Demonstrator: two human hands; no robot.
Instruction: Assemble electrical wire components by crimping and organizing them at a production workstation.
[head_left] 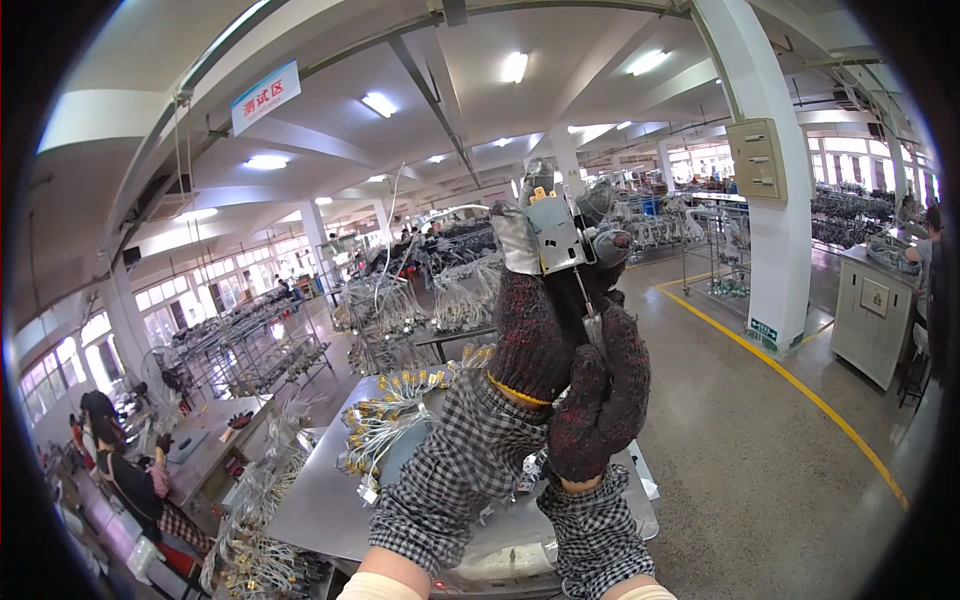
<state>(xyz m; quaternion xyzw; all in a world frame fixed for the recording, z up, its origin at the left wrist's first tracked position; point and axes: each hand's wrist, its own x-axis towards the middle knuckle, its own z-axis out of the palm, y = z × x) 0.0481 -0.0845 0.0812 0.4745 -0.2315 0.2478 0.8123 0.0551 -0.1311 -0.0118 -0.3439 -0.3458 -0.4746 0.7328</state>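
Note:
Both my hands are raised in front of me, in dark knitted gloves and checked sleeve covers. My left hand [528,330] grips a small grey metal part [553,235] with a yellow tab on top, held up at head height. My right hand [600,395] sits just below and to the right, fingers curled around a thin metal rod or wire [590,305] that hangs down from the part. A steel table [320,490] lies below my arms.
Bundles of white wire harnesses with yellow connectors [385,415] lie on the steel table. Racks hung with harnesses [250,340] stand at the left and far back. A white pillar [775,200], a yellow floor line [800,390] and a grey cabinet [872,310] are at the right. A seated person [125,470] works at lower left.

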